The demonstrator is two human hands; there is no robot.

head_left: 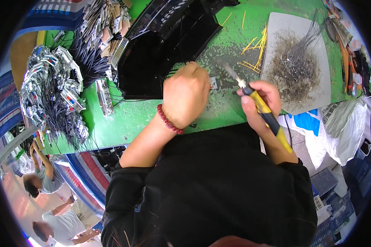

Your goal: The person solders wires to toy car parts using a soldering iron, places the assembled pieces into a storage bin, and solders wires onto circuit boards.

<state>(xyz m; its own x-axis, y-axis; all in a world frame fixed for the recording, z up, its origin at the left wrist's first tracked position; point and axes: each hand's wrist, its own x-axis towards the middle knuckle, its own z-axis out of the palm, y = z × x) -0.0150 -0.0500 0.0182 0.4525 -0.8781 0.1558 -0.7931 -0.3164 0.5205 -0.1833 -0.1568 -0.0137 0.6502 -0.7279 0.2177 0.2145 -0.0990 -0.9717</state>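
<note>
My right hand [263, 103] is wrapped round a soldering iron [263, 108] with a yellow and black handle. Its metal tip points up and left, above the green bench. My left hand [186, 92], a red bead bracelet [167, 120] on its wrist, is closed with its knuckles up. Its fingertips are hidden beneath it, so what it grips cannot be made out. Just beyond it lies a large glossy black plastic housing [152, 61]. A small silvery part [213, 82] shows on the bench between my two hands.
Several yellow sticks [260, 49] lie beside a pale board [294, 96] covered in dark residue and thin wires. Wired metal parts [53, 90] are heaped at the left, with brown boards [105, 29] behind. One silver module [104, 96] lies nearby. White bags [334, 131] hang at right. Two people are lower left.
</note>
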